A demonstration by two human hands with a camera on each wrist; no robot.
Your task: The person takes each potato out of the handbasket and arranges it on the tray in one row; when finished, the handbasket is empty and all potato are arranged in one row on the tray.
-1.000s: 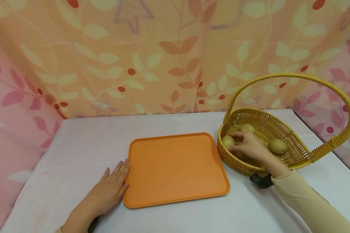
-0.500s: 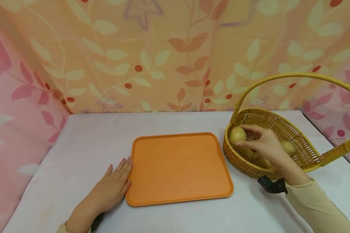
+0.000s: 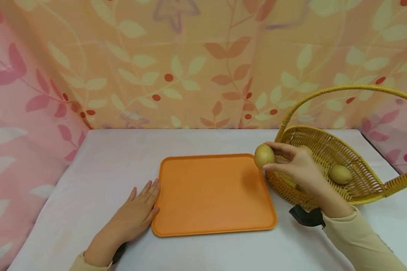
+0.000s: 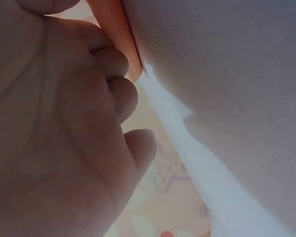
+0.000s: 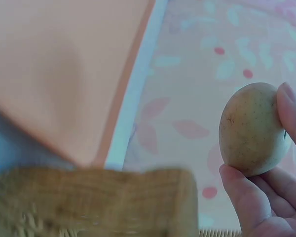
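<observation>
Potato in R grip.

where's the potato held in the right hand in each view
Head: the potato is right of centre, pinched by the right hand.
Left wrist: not in this picture.
Right wrist: the potato is at the right, about mid-height.
Shared landmark: orange tray, lower middle, top edge and upper left respectively.
</observation>
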